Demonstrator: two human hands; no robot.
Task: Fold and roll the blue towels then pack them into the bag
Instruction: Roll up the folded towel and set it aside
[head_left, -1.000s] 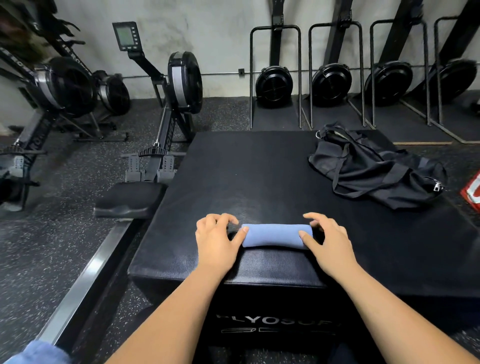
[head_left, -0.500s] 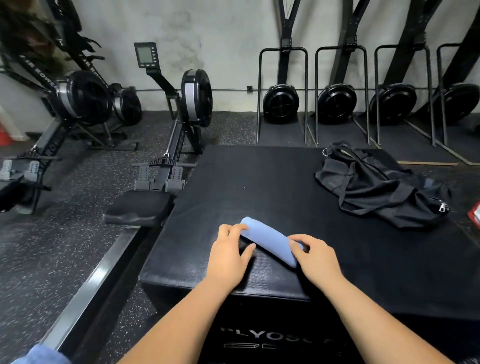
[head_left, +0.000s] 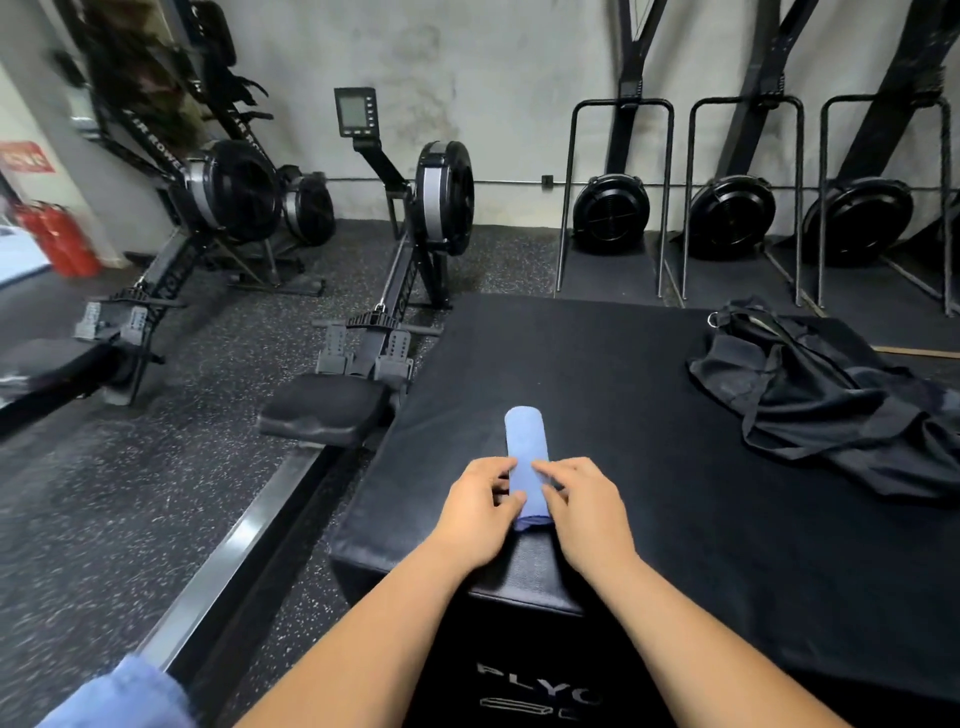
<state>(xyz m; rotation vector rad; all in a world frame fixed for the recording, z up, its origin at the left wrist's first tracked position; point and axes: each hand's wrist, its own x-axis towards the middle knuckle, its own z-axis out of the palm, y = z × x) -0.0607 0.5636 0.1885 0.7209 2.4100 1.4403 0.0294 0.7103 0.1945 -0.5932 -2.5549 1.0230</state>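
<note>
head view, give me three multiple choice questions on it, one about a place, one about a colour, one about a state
1. Where on the black box does the black bag lie?
A. its far right part
B. its near left corner
C. under the towel

2. What colour is the rolled towel?
A. red
B. white
C. blue

3. What state is the rolled towel in?
A. spread out flat
B. rolled up, with the left hand and the right hand holding its near end
C. packed inside the bag

Answers:
1 A: the bag lies slumped on the box's far right part, apart from the towel.
2 C: the fabric is light blue.
3 B: it is a tight roll pointing away from the person, with fingers of both hands on its near end.
</note>
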